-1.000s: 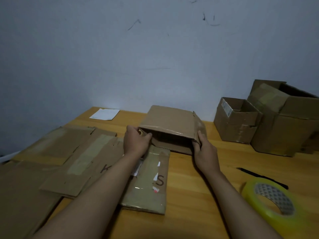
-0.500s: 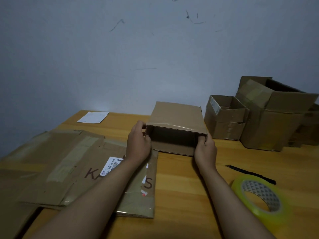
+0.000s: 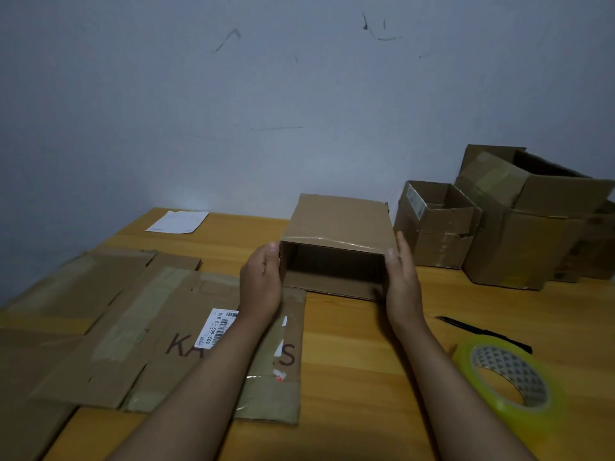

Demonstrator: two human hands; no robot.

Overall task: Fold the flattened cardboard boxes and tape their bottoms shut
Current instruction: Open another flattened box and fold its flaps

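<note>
Cardboard, squared up into an open-ended box, lay on its side at about twelve o'clock on the wooden table, its dark mouth facing the person who worked it. The left hand pressed flat against the box's left edge, fingers straight and held together; the right hand did the same on the right edge, so the box sat squeezed between two open palms with neither hand curled around it. The box's near bottom edge overlapped the far corner of a flattened box, which bore a white barcode label and dark printed letters and lay under the left forearm. More flattened cardboard spread out toward nine o'clock. At four o'clock a roll of clear yellowish tape stood tilted near the table's edge, with a black pen-like tool lying just beyond it. Two already formed boxes, a small one and a larger one, stood touching at two o'clock against the pale wall. A white sheet of paper lay at eleven o'clock.
</note>
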